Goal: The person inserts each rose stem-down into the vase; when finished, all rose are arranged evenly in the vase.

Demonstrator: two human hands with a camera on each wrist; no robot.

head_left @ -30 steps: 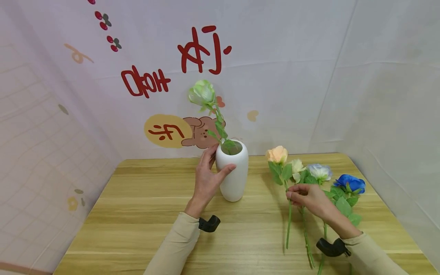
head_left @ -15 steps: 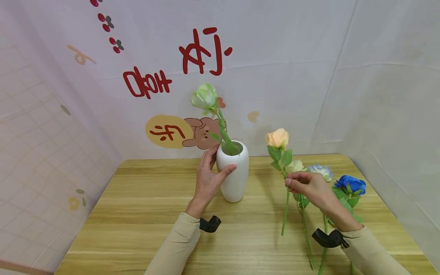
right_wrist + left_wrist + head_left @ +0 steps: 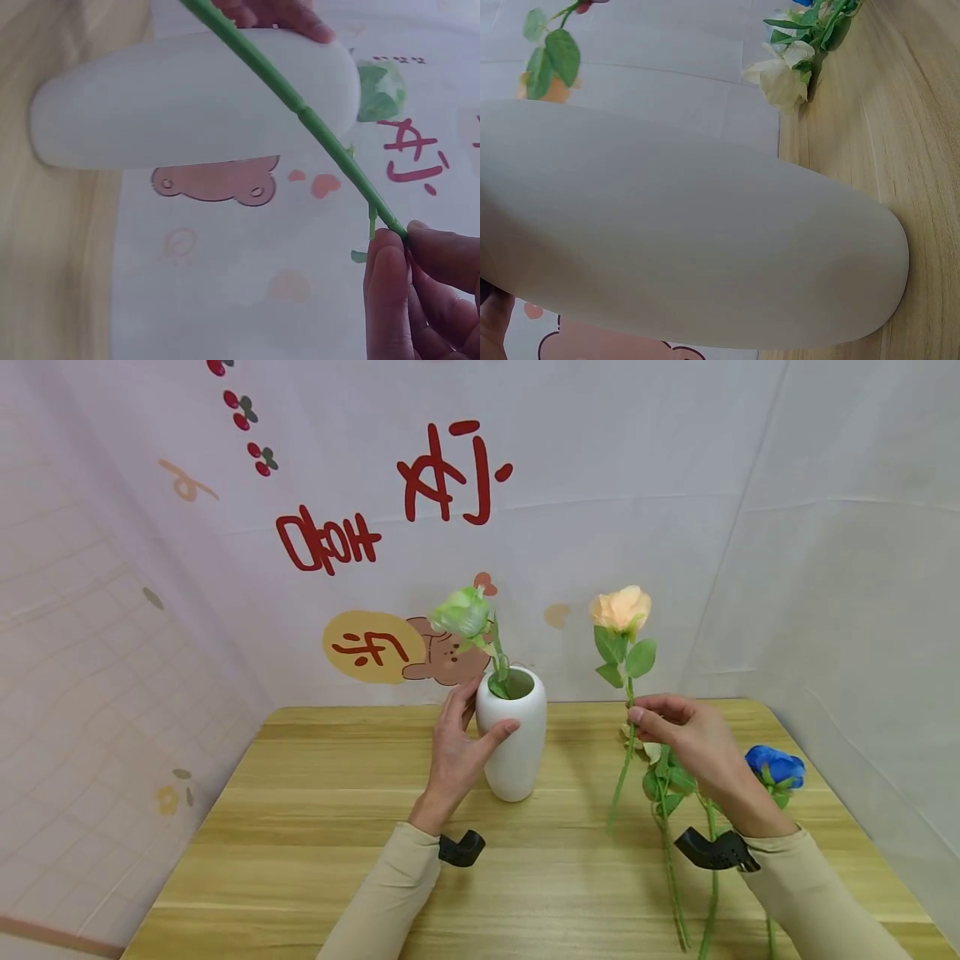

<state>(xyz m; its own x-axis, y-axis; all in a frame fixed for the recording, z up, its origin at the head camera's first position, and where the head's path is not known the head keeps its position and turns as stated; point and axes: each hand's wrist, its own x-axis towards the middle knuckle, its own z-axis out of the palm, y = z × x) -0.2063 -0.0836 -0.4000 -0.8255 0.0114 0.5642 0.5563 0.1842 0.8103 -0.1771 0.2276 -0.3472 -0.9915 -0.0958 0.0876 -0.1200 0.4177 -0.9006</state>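
A white vase point(image 3: 516, 752) stands upright on the wooden table, and my left hand point(image 3: 459, 739) grips it near the top, thumb at the front. A pale green rose point(image 3: 461, 612) leans left out of the vase mouth. To the right, my right hand point(image 3: 701, 743) pinches the green stem of a peach rose point(image 3: 621, 610) between thumb and fingers. The bloom points up and the stem hangs down over the table. In the right wrist view that stem point(image 3: 300, 112) crosses in front of the vase. The vase fills much of the left wrist view.
Below and beside my right hand, a cream rose point(image 3: 651, 752) and a blue rose point(image 3: 776, 766) lie on the table point(image 3: 300, 827), their stems towards me. A printed cloth wall point(image 3: 600, 468) rises right behind the table.
My right hand has lifted the peach rose up off the table, away from the other flowers. The green rose's bloom has sunk lower over the vase. My left hand stays on the vase.
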